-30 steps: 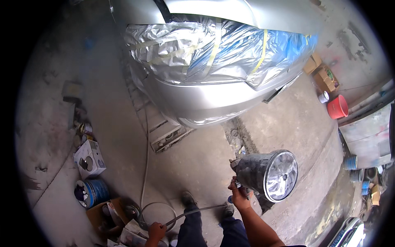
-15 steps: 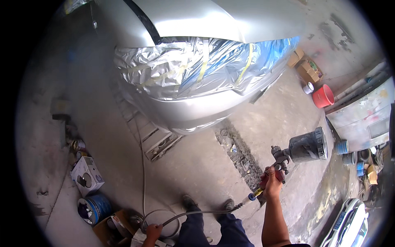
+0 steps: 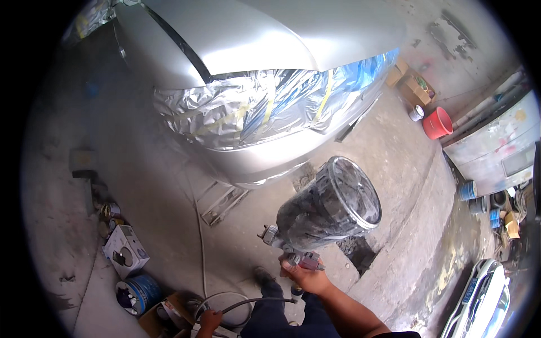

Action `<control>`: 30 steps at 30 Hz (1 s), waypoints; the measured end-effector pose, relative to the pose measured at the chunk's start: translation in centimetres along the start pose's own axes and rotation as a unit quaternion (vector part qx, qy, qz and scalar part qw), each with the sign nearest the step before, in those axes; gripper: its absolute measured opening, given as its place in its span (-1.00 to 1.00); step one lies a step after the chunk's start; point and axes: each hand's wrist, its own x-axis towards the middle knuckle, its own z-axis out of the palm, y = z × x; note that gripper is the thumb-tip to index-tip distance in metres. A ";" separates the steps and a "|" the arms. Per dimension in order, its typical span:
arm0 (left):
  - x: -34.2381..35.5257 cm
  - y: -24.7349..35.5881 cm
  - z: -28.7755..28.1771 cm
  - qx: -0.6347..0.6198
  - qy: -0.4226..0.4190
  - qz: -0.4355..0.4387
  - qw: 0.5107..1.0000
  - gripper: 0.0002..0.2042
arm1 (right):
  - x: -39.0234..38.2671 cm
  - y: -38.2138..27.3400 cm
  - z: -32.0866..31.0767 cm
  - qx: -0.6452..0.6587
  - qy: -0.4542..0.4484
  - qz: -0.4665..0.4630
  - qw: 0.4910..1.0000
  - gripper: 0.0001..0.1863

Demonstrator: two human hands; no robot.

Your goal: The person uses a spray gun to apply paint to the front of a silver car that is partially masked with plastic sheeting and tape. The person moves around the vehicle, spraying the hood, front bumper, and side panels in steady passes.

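My right hand [image 3: 307, 279] is closed around the grip of a spray gun [image 3: 309, 260]. The gun's big, paint-smeared dark cup [image 3: 324, 211] tilts up and to the right, close to me. Its nozzle end points left. My left hand [image 3: 209, 322], low in the picture, is wrapped round a grey air hose [image 3: 253, 302], which runs toward the gun; where they join is hidden by my right hand and arm. Ahead stands a silver car front, its hood [image 3: 265, 34] above and its bumper [image 3: 265, 165] below. Crinkled masking film [image 3: 225, 110] with yellow tape covers the part between.
A red bucket [image 3: 438, 123], a small can [image 3: 416, 113] and a cardboard box [image 3: 416, 90] stand at the far right. A white box [image 3: 127, 252] and a blue pail [image 3: 140, 293] sit at left. Hose [image 3: 203, 253] lies on the floor. A debris-filled floor trench [image 3: 356, 252] is beneath the gun.
My right hand has swung left and nearer with the spray gun, so the cup looks larger. The left hand stays on the hose. The view has shifted slightly.
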 end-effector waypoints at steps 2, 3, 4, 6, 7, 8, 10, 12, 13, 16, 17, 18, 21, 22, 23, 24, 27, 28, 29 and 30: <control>0.4 -0.5 -0.1 -0.002 0.003 0.006 1.000 -0.52 | 0.9 -1.8 -1.1 -0.014 0.026 0.077 0.997 -0.64; 0.2 -0.6 -0.3 -0.005 0.005 0.006 1.000 -0.52 | 1.1 -3.2 -1.7 -0.010 0.065 0.069 0.995 -0.55; 0.2 -0.7 -0.4 -0.005 0.003 0.000 1.000 -0.52 | 1.3 -3.0 -3.2 0.025 0.114 0.082 0.990 -0.55; 0.5 -0.8 -0.3 -0.007 0.000 -0.011 1.000 -0.54 | 1.1 -4.7 -6.1 0.058 0.226 0.091 0.968 -0.53; 0.6 -0.4 -0.5 -0.008 0.000 -0.005 1.000 -0.53 | 0.9 -4.4 -8.3 0.090 0.255 0.045 0.962 -0.57; 0.8 0.7 -0.9 -0.007 0.000 0.000 1.000 -0.53 | 0.3 -4.9 -9.8 0.123 0.298 0.036 0.946 -0.62; 1.0 2.9 -1.7 -0.003 0.002 0.000 1.000 -0.53 | -0.9 -4.6 -12.4 0.145 0.384 -0.035 0.911 -0.69; 1.2 4.0 -2.0 0.004 0.008 -0.010 1.000 -0.53 | -2.4 -4.5 -13.9 0.120 0.447 -0.028 0.886 -0.69; 1.5 4.0 -2.0 -0.014 -0.007 -0.012 1.000 -0.53 | -3.1 -3.9 -14.0 0.113 0.444 -0.019 0.888 -0.69; 1.7 3.4 -1.5 -0.027 -0.042 -0.009 0.999 -0.52 | -5.0 -3.9 -13.6 0.094 0.393 0.047 0.913 -0.67; 1.7 3.7 -1.6 -0.009 -0.047 0.001 0.999 -0.51 | -4.8 -3.6 -12.9 0.087 0.363 0.033 0.927 -0.66; 1.5 4.1 -1.5 0.008 -0.051 0.009 0.999 -0.50 | -4.6 -3.4 -12.2 0.079 0.332 0.019 0.940 -0.65; 0.8 5.7 -1.8 0.040 -0.091 0.011 0.995 -0.49 | -3.3 -4.7 -11.3 0.069 0.162 0.084 0.981 -0.65; 0.4 6.3 -1.7 0.039 -0.092 0.015 0.995 -0.49 | -2.4 -5.2 -11.3 0.073 0.101 0.091 0.988 -0.65; 0.0 7.0 -1.8 0.038 -0.092 0.017 0.995 -0.49 | -1.4 -5.3 -11.6 0.035 0.073 0.097 0.992 -0.65; -0.5 7.9 -1.7 0.037 -0.093 0.018 0.995 -0.49 | -0.1 -4.9 -12.2 0.042 0.053 0.082 0.994 -0.65; -2.6 11.2 -0.6 0.016 -0.050 -0.005 0.999 -0.50 | 3.0 -6.1 -15.6 0.079 0.042 0.104 0.991 -0.65; -2.8 11.5 0.4 0.014 -0.043 -0.019 0.999 -0.50 | 4.0 -6.4 -17.5 0.078 0.053 0.113 0.989 -0.65; -3.4 12.0 1.4 0.010 -0.036 -0.036 0.999 -0.50 | 5.0 -6.3 -19.7 0.102 0.071 0.090 0.988 -0.63; -3.9 13.1 2.2 0.006 -0.030 -0.050 0.998 -0.50 | 5.9 -6.1 -22.0 0.116 0.129 0.063 0.983 -0.64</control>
